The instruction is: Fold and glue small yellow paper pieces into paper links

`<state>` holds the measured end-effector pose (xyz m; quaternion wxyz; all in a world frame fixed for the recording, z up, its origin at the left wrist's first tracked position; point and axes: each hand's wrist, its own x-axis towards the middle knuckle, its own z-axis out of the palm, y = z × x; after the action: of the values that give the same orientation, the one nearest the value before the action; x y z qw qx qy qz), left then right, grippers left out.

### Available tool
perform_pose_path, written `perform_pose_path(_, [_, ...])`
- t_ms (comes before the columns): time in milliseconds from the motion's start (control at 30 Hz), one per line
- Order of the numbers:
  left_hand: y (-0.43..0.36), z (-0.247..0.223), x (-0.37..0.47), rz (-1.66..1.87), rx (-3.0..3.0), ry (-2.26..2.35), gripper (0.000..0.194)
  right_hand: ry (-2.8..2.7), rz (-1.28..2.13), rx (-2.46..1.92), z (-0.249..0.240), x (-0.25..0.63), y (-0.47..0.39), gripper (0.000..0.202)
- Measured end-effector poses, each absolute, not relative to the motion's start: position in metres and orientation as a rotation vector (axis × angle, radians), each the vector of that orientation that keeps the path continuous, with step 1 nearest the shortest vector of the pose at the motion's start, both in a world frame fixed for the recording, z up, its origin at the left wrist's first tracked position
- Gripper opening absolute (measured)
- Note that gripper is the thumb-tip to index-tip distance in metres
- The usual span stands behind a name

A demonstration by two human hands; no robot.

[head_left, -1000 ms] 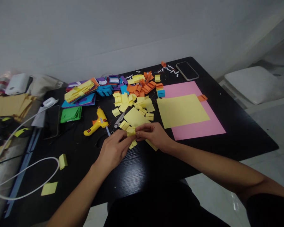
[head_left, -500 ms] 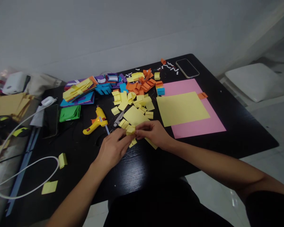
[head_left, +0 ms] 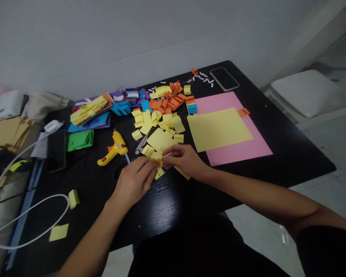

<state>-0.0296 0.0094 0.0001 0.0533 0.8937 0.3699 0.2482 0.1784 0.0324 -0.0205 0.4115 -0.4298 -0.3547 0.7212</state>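
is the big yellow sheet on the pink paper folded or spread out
Spread out: the yellow sheet lies flat, its broad face showing over the pink paper.

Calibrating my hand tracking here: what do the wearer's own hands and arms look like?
Left hand and right hand are bare: no gloves, watch or bracelet visible. The right arm enters from a black sleeve ending near the elbow; no left sleeve is in view. Fingernails are too small to judge.

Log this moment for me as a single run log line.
left hand: on small yellow paper piece | right hand: fingers at same piece | glue gun: lying on black table, untouched
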Motion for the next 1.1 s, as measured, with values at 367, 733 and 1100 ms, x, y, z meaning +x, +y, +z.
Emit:
perform_pose_path(367, [0.009, 0.001, -0.03, 0.795, 2.708, 1.111, 0.013, -0.933, 1.787, -1.08, -0.018, 0.178, 0.032, 0.034])
perform_pose_path(733, [0.01, 0.006, -0.024, 0.96, 2.462, 1.126, 0.007, -0.923, 1.957, -0.913, -0.018, 0.182, 0.034, 0.036])
perform_pose_path(1100, [0.011, 0.009, -0.023, 1.022, 2.186, 1.168, 0.012, -1.025, 1.826, -0.937, -0.014, 0.182, 0.029, 0.041])
